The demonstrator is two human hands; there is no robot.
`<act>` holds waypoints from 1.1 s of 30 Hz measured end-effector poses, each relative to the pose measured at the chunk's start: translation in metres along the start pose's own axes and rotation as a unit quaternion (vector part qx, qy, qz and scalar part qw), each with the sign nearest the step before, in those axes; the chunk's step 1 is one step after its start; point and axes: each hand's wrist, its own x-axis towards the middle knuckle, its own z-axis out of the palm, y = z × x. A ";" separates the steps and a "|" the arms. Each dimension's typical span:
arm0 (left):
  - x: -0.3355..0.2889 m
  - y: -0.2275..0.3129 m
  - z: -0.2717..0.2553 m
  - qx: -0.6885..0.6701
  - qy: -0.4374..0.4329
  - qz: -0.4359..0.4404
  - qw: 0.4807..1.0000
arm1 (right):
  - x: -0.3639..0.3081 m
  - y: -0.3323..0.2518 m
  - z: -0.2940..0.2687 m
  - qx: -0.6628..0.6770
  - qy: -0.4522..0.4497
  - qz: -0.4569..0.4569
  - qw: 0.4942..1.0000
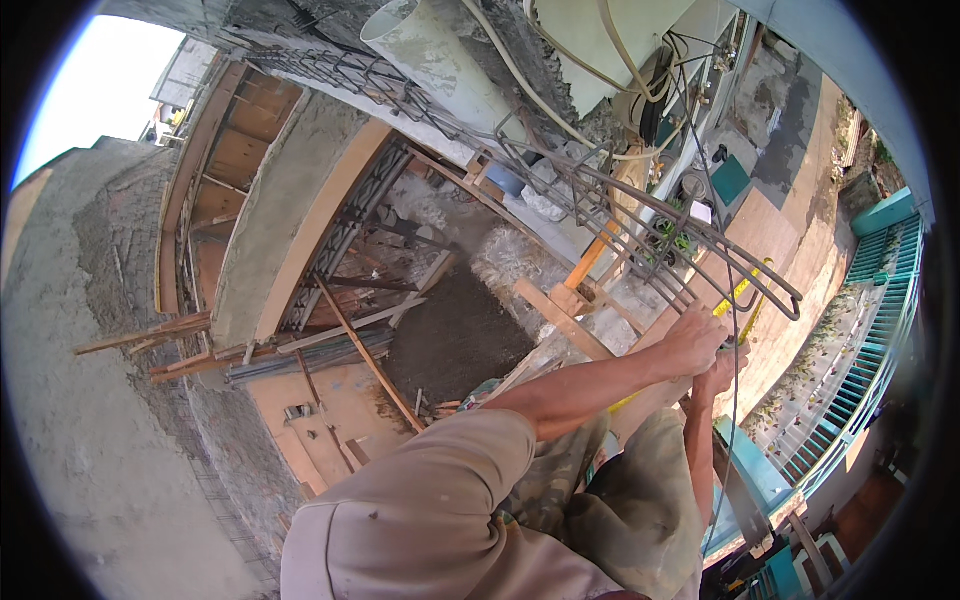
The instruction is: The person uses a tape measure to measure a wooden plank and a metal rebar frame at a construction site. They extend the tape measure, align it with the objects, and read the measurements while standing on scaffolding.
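Observation:
My left hand (697, 341) and my right hand (722, 370) are close together at the right, both with fingers curled. A yellow tape measure (737, 298) shows just beyond them, its blade slanting up and bending back down beside my fingers. My left hand is closed at the near end of that blade. My right hand is closed just below it, against the tape; its fingers are partly hidden. Long bent steel rebars (715, 240) reach out above my hands, their hooked ends close to the tape. A thin dark cable (735, 400) hangs down past my right hand.
A wooden plank (570, 320) and an orange upright stand left of my hands. Lower down lies a dark patch of ground (455, 335) among timber and formwork. A teal railing (850, 370) curves along the right. A large pale pipe (440, 65) and loose hoses hang at the top.

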 end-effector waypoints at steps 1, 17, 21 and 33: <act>0.001 0.000 -0.002 0.012 0.002 0.010 1.000 | -0.002 -0.005 0.003 0.002 0.000 0.004 1.000; -0.044 -0.012 -0.002 0.001 0.129 0.026 0.991 | 0.010 -0.063 -0.050 0.004 -0.049 0.139 0.989; -0.027 -0.018 0.000 0.046 0.024 0.029 0.998 | 0.009 -0.061 -0.048 0.002 -0.048 0.139 0.989; -0.021 -0.015 0.001 0.037 -0.040 -0.011 0.998 | 0.009 -0.063 -0.052 0.000 -0.053 0.139 0.989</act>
